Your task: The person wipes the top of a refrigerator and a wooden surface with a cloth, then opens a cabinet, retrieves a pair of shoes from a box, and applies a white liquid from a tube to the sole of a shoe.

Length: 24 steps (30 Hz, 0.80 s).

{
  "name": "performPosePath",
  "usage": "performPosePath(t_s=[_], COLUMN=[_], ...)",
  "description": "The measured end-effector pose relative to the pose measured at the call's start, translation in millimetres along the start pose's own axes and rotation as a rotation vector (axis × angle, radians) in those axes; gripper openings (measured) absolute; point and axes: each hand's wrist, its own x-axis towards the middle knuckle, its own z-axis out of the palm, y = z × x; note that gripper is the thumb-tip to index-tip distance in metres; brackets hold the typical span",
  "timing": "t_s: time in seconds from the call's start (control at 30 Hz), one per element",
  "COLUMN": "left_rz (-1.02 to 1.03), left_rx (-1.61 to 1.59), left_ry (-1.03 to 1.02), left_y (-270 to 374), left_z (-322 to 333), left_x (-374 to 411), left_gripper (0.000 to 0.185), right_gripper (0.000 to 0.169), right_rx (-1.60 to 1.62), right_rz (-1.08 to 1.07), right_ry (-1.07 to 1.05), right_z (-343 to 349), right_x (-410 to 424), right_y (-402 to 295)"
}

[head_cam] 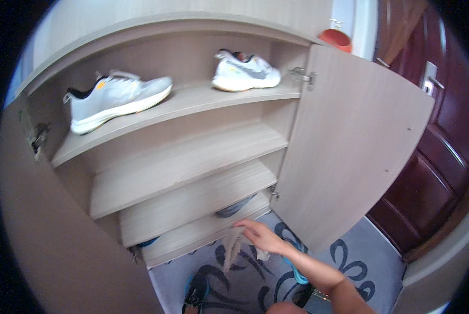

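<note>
My right hand [260,235] holds a beige cloth [233,245] by its upper part, just in front of the lowest shelf of an open wooden shoe cabinet [191,168]. The cloth hangs down over the patterned carpet. My left hand is out of view. On the top shelf, a white and grey sneaker [116,100] stands at the left and another white sneaker [246,72] at the right. Low in the cabinet, a dark grey item [236,206] and a blue item [148,241] are partly hidden by the shelf above them.
The cabinet doors [352,137] stand open on both sides. An orange container [336,39] is beyond the right door. A dark shoe [196,292], light blue footwear or cord [297,272] and a dark box [317,300] are low in view. A dark red door [434,168] stands at right.
</note>
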Motion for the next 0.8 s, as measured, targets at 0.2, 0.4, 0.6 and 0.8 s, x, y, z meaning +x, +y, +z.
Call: performPosePath(t_s=[0.2,0.4,0.6,0.8], left_rz=[-0.001,0.039,0.031,0.038], left_rx=[0.014,0.026,0.006,0.020], left_ry=[0.031,0.007,-0.027,-0.045], left_y=[-5,-7,9,25], left_z=[-10,-1,3,-8], left_x=[5,-20,-30,-18], left_gripper=[0.028,0.028,0.029,0.030], right_gripper=[0.063,0.065,0.054,0.044], right_rx=[-0.158,0.208,0.238,0.149], right_rz=[0.014,0.251,0.210,0.143], right_ry=[1.530,1.364,1.319,1.005], right_z=[-97,-145,-96,-38], right_x=[-132,-184,-184,-179], right_y=[13,52,11,-34])
